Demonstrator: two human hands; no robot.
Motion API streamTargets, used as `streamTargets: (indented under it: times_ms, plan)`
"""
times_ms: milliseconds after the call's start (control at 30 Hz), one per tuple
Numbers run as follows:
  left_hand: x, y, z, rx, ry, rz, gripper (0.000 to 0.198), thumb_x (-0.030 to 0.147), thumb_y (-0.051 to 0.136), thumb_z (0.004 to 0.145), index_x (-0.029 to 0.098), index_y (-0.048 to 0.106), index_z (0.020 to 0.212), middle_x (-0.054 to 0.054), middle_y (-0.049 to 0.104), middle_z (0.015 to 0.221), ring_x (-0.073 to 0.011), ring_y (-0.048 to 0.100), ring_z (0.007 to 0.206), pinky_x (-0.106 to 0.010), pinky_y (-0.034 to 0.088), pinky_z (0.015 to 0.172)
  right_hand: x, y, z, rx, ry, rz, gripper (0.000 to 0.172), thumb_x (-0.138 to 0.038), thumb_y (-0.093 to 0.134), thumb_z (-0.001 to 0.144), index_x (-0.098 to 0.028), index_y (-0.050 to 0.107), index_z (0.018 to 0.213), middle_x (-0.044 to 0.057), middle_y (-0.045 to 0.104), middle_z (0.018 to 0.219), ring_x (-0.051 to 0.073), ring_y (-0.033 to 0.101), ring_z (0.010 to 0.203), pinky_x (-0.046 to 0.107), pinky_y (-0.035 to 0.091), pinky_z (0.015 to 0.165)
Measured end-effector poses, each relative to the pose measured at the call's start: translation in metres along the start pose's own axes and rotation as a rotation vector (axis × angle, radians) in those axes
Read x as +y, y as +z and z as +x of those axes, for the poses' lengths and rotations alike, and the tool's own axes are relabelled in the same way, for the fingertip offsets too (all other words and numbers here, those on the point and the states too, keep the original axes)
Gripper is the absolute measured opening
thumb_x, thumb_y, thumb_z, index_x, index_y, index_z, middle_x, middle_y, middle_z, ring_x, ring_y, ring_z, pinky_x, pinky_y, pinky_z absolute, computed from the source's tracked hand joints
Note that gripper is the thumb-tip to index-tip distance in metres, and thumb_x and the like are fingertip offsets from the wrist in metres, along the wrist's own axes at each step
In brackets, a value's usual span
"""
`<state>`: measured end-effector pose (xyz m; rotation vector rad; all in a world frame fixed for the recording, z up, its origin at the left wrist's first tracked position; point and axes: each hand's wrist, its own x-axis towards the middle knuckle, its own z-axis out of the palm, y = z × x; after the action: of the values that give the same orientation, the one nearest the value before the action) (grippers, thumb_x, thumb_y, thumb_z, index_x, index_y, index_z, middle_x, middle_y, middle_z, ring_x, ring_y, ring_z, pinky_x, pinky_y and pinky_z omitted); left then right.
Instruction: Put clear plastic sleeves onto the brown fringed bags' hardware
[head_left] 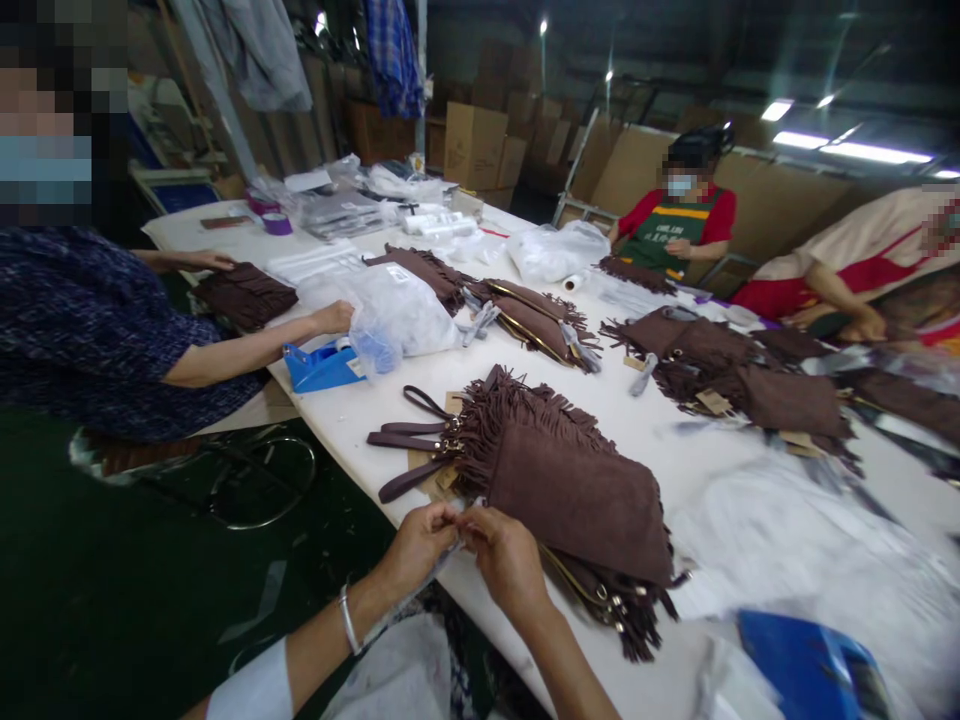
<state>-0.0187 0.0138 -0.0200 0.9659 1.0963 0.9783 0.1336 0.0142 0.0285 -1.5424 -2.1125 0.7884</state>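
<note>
Brown fringed bags (577, 500), stacked at lower centre of frame; wrist straps (409, 437) and paper tags (448, 478) already on. Left hand (424, 540) and right hand (499, 550) together beside the stack's near edge, fingertips pinched, apparently on a pale strip (441, 565) too blurred to identify. To judge by the pinch, handwork under way, not finished; amount left not readable. Table (341, 415) edge slanting from left to lower centre, close under the wrists. Open tabletop above the straps; plastic sheets (810, 550) crowding lower right, blue tape dispenser (322, 368) at left edge.
</note>
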Motion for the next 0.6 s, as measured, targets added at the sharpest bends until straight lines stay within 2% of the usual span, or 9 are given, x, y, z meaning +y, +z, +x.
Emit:
streamTargets:
  times_ms: [133,267,367,467,533,600]
  plan:
    - [0.009,0.000,-0.006,-0.041,-0.065,-0.050,0.018,0.011,0.059,0.064,0.014,0.067,0.080,-0.005,0.069,0.079,-0.0198,0.061,0.077,-0.028,0.043,0.073,-0.003,-0.001,0.001,-0.036,0.013,-0.146,0.025,-0.010,0.049,0.084,-0.027,0.068,0.087,0.000,0.068,0.078,0.013,0.062,0.071,0.019,0.035,0.061]
    - [0.009,0.000,-0.008,-0.095,-0.106,-0.140,0.024,0.016,0.071,0.061,0.014,0.068,0.085,-0.007,0.071,0.086,-0.0219,0.063,0.082,-0.029,0.044,0.077,-0.009,-0.005,0.000,-0.070,0.024,-0.319,0.024,-0.012,0.049,0.085,-0.028,0.066,0.091,0.001,0.068,0.081,0.015,0.064,0.070,0.020,0.035,0.058]
    - [-0.012,0.000,-0.003,-0.033,-0.145,-0.139,0.030,0.031,0.081,0.056,0.013,0.067,0.076,-0.005,0.068,0.072,-0.0209,0.061,0.070,-0.028,0.042,0.066,-0.015,-0.003,-0.001,-0.079,0.034,-0.444,0.023,-0.010,0.050,0.084,-0.027,0.064,0.092,0.002,0.069,0.083,0.017,0.068,0.070,0.020,0.039,0.056]
    - [-0.042,-0.001,0.013,0.062,-0.193,-0.089,0.042,0.045,0.085,0.043,0.015,0.062,0.060,-0.002,0.059,0.052,-0.0179,0.052,0.052,-0.028,0.035,0.054,-0.013,0.009,0.005,-0.139,0.036,-0.574,0.022,-0.010,0.056,0.079,-0.026,0.064,0.093,0.004,0.071,0.085,0.021,0.071,0.066,0.022,0.045,0.052]
    - [-0.055,-0.002,0.023,0.085,-0.186,-0.065,0.043,0.049,0.085,0.041,0.017,0.059,0.054,-0.001,0.057,0.050,-0.0182,0.050,0.051,-0.028,0.035,0.054,-0.005,0.021,0.012,-0.174,0.032,-0.655,0.022,-0.012,0.060,0.076,-0.024,0.063,0.094,0.007,0.072,0.086,0.024,0.071,0.063,0.024,0.047,0.048]
    - [-0.058,-0.003,0.027,0.076,-0.192,-0.047,0.044,0.051,0.086,0.040,0.018,0.059,0.053,0.000,0.056,0.050,-0.0177,0.049,0.051,-0.028,0.034,0.053,0.007,0.033,0.017,-0.164,0.012,-0.697,0.019,-0.012,0.059,0.076,-0.022,0.063,0.092,0.009,0.072,0.083,0.026,0.071,0.060,0.025,0.048,0.045]
